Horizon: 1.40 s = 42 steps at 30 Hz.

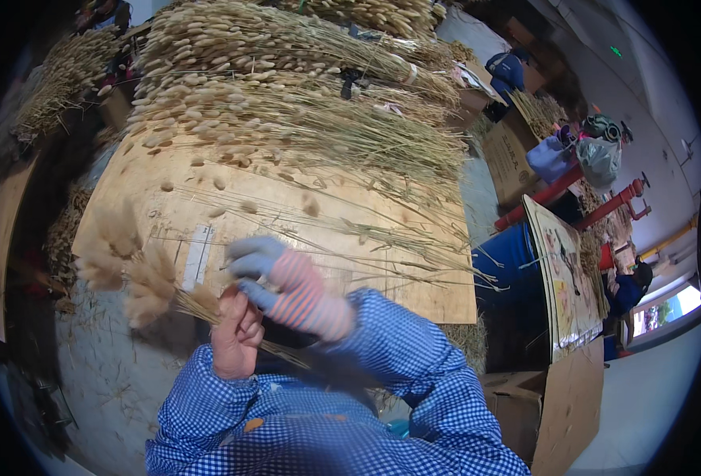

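Observation:
My bare left hand (237, 332) is closed around the stems of a small bunch of dried bunny-tail grass (150, 287). The fluffy tan heads point up and left, clear of the board's near-left edge, and the stems run down to the right below the hand. My right hand (291, 287), in a striped pink-and-grey glove with blue fingertips, is bent right beside the left fingers. Motion smears it, and whether it grips anything cannot be made out. Just beyond, a few loose stems (398, 238) and single heads lie on the wooden board (279, 186).
Thick layers of dried grass (231, 47) cover the board's far half, heads left and stems right. A white paper strip (198, 255) lies on the board. To the right are a blue barrel (509, 258), cardboard boxes (508, 157) and red pipes (611, 204). Two people work farther off.

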### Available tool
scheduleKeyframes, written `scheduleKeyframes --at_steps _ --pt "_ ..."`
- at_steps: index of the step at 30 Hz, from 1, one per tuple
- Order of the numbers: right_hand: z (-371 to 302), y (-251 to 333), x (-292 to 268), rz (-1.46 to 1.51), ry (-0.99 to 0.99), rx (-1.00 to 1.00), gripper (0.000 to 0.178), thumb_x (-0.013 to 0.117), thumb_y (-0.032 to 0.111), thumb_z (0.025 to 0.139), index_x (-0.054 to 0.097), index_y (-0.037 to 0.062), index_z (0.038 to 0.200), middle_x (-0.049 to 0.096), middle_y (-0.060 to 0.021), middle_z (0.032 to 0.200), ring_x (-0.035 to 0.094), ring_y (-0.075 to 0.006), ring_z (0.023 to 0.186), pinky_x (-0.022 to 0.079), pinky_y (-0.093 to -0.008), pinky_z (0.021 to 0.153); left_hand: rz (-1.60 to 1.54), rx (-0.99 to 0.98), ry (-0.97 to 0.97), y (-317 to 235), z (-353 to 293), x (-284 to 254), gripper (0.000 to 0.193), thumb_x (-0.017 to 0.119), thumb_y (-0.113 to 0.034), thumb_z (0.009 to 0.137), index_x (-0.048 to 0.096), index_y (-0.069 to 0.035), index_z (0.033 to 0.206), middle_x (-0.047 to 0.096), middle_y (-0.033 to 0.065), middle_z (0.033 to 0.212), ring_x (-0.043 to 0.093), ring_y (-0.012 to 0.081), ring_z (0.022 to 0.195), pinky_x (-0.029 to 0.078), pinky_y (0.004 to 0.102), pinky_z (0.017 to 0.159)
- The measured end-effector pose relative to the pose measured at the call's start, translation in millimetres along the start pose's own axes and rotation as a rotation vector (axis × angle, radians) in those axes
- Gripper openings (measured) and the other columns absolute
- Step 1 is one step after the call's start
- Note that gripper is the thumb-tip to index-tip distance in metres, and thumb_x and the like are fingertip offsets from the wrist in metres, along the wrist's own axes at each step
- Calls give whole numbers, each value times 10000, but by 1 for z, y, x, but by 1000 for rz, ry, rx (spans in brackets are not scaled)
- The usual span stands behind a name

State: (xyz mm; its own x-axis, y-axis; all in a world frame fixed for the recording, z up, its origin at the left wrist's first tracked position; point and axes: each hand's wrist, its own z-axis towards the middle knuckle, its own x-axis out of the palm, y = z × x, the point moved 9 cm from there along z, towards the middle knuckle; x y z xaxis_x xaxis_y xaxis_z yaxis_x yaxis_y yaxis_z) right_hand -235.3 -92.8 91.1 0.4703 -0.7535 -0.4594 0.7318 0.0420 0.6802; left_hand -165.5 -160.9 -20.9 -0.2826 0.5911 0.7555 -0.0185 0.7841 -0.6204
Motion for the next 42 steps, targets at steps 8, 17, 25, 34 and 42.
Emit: scheduleKeyframes --at_steps 8,17,25,34,42 --pt "-19 -12 26 197 -17 322 231 554 229 907 631 56 1040 657 -166 938 638 -347 852 518 -392 748 -71 -9 25 -4 -6 -11 228 512 -299 994 492 -132 839 356 -72 674 275 18 504 191 173 402" --pt "-116 -54 -17 -179 182 612 302 506 362 945 640 96 988 653 -174 794 633 -369 733 508 -405 656 46 250 45 -41 -10 -12 475 318 -402 1042 396 -89 693 305 -8 709 270 62 556 223 179 432" --pt "-147 -51 -109 -352 27 807 279 576 286 903 668 25 936 672 -188 806 651 -341 753 513 -384 690 0 414 -97 -65 -9 -34 514 281 -409 1046 297 -120 622 390 39 812 397 141 716 375 245 672" --pt "-4 -69 -19 -651 268 293 258 617 234 844 650 60 1033 651 -139 972 633 -311 901 513 -409 777 -106 254 -63 -62 -8 -51 534 293 -459 1030 309 -128 612 358 2 638 217 57 463 194 190 405" --pt "40 -134 33 -972 483 422 231 609 213 786 603 40 940 642 -154 921 625 -338 889 505 -452 738 -93 234 -77 -63 -4 -60 516 301 -464 1029 337 -129 638 363 -1 643 216 56 476 187 189 417"
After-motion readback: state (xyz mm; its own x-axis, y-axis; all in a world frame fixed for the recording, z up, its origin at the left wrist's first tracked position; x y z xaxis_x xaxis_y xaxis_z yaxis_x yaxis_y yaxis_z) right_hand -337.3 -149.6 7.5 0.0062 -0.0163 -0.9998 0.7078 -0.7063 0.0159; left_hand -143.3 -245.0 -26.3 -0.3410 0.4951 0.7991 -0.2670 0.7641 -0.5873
